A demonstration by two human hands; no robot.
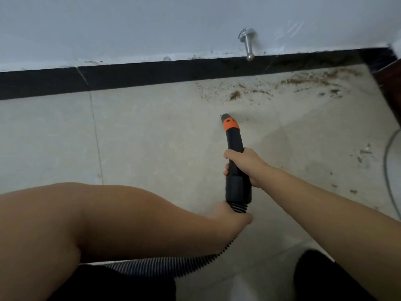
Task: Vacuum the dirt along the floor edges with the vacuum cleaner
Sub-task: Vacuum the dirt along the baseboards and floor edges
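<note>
Both hands hide parts of the vacuum's handle [235, 146] and hose [195, 260].

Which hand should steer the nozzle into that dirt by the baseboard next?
Right. The right hand grips the wand nearest the nozzle, facing the dirt. The left hand only holds the hose behind.

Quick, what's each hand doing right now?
Left hand: grips the ribbed hose just behind the nozzle.
Right hand: grips the black vacuum nozzle, tip near the floor.
</note>
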